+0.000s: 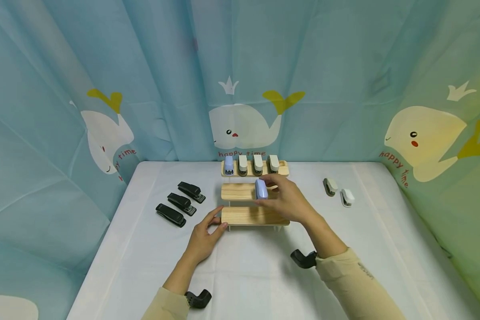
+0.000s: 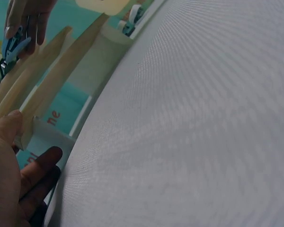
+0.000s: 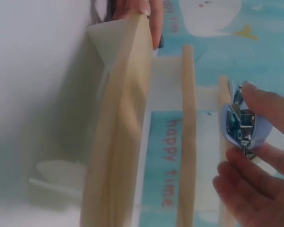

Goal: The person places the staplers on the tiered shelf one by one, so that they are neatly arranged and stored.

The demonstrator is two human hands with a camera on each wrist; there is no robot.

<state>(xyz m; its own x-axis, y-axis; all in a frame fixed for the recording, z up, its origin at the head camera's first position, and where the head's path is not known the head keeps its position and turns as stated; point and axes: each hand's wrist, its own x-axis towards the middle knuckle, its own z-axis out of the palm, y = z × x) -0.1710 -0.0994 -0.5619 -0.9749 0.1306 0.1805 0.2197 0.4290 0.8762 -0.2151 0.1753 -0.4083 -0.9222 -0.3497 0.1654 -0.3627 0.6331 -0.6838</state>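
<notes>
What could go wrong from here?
The right hand holds a lavender mini stapler in its fingers; a weak grip could drop it onto the middle tier. Those fingers look close to the top tier, so raising them might knock the rightmost cream mini stapler. The left hand holds the bottom tier at its left end; a tug could shift the wooden rack.

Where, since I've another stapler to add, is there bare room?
The bottom shelf is bare, though the left hand holds its left end. The tabletop in front, between the forearms, is free. The top shelf is crowded with four mini staplers.
</notes>
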